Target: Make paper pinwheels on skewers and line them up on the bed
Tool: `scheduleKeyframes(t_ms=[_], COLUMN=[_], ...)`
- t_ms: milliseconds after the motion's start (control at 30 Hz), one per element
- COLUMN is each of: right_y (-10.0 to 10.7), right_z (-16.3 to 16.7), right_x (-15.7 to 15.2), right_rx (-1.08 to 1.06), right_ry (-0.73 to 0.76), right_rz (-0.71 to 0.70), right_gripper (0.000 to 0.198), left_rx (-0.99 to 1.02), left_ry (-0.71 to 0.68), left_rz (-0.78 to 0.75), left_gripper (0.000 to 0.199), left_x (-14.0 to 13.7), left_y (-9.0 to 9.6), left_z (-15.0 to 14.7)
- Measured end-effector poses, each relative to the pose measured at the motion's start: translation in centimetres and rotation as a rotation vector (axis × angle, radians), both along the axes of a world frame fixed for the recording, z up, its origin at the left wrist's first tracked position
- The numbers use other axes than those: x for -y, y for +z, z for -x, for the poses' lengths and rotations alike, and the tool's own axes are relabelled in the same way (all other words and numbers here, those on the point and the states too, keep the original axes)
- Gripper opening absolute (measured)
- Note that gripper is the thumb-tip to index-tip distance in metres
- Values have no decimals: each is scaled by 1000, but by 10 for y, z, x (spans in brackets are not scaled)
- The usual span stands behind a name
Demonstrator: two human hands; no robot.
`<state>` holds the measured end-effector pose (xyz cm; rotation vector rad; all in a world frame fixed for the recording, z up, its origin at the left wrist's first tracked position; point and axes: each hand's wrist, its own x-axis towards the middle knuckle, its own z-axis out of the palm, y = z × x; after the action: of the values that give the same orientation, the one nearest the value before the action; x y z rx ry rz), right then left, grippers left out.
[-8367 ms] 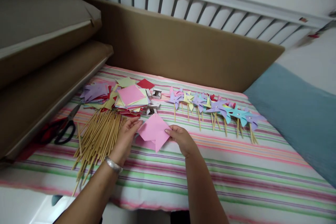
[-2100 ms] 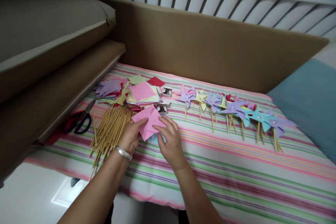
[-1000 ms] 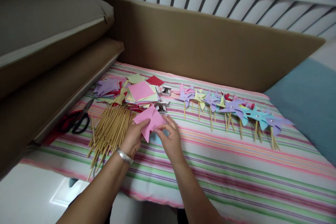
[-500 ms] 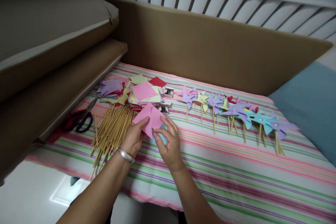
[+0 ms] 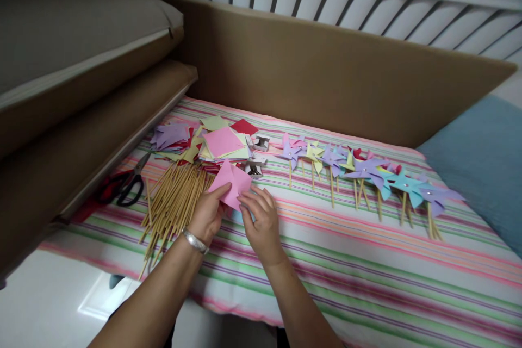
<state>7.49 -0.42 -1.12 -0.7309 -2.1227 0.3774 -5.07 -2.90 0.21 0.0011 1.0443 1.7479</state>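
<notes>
A pink paper square [image 5: 234, 178] with cuts in it is gripped in my left hand [image 5: 209, 211], thumb on top and fingers beneath. My right hand [image 5: 261, 222] has its thumb and fingertips closed at the paper's lower right corner. Part of something light blue shows under the pink paper, mostly hidden. Just left of my left hand lies a heap of thin wooden sticks [image 5: 175, 196]. Beyond the paper is a stack of coloured paper squares [image 5: 224, 142]. Two small boxes stand beside it; the nearer box [image 5: 254, 169] holds small dark pieces.
Black-handled scissors [image 5: 129, 184] lie left of the sticks. Purple cut papers [image 5: 169, 135] are piled behind. Several finished pinwheels [image 5: 365, 171] lie in a row at right on the striped cloth [image 5: 367, 293]. A brown board [image 5: 326, 76] borders the back; cushions [image 5: 89, 43] rise at left.
My right fingers have closed in on the paper's lower right corner. The gap seen between its flaps now looks closed, and less of the light blue thing beneath shows.
</notes>
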Motion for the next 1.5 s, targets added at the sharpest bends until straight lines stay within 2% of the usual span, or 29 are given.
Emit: scheduleKeyframes(t_ms=[233, 433, 633, 800, 967, 1133, 1267, 1367, 1500], right_y=[1, -4, -7, -8, -2, 4, 1, -2, -2], right_z=[3, 0, -2, -4, -10, -13, -12, -10, -9], right_x=[5, 0, -3, -8, -13, -14, -14, -13, -10], right_rx=[96, 133, 132, 21, -164, -218, -171, -140, -96], right_ry=[-34, -66, -60, 4, 64, 112, 106, 63, 30], right_rz=[-34, -23, -19, 24, 139, 204, 134, 99, 52], right_gripper=[25, 29, 39, 40, 33, 25, 29, 24, 21], left_rx=[36, 164, 141, 123, 88, 69, 59, 65, 54], left_ry=[16, -20, -51, -73, -149, -164, -172, -161, -171], left_rz=[36, -53, -58, -4, 47, 70, 80, 82, 10], left_gripper=[14, 18, 18, 17, 20, 19, 16, 14, 17], left_x=[0, 0, 1, 1, 3, 3, 2, 2, 2], left_y=[1, 4, 4, 6, 11, 13, 13, 13, 11], left_z=[-3, -4, 4, 10, 18, 20, 19, 19, 12])
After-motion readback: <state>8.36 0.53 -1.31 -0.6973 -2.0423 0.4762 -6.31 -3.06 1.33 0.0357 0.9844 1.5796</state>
